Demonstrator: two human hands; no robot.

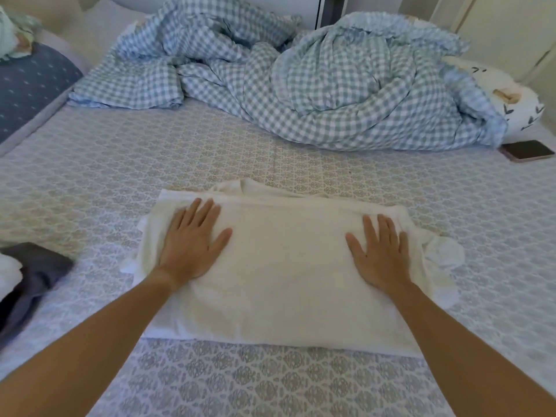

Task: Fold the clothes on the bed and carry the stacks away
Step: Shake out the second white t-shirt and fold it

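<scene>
At the left edge of the view, a dark grey garment [33, 275] and something white beside it are cut off by the frame, so their shape cannot be made out; farther back a blue dotted cushion [27, 85] is also only partly seen. Near the middle of the bed [90, 176], the folded white garment [279, 266] lies flat on the patterned sheet, its long axis running left to right across the view, with loose edges poking out at both ends. On its left part the left hand [189, 245] presses down flat, fingers straight and spread; on its right part the right hand [380, 251] does the same, palm down, fingers extended. Behind it a blue-and-white checked duvet [301, 85] sits crumpled across the far side. To the right, a white pillow [517, 100] is half hidden by the duvet, and a phone [528, 150] lies on the sheet beside it, with pale cupboard doors [511, 25] beyond.
</scene>
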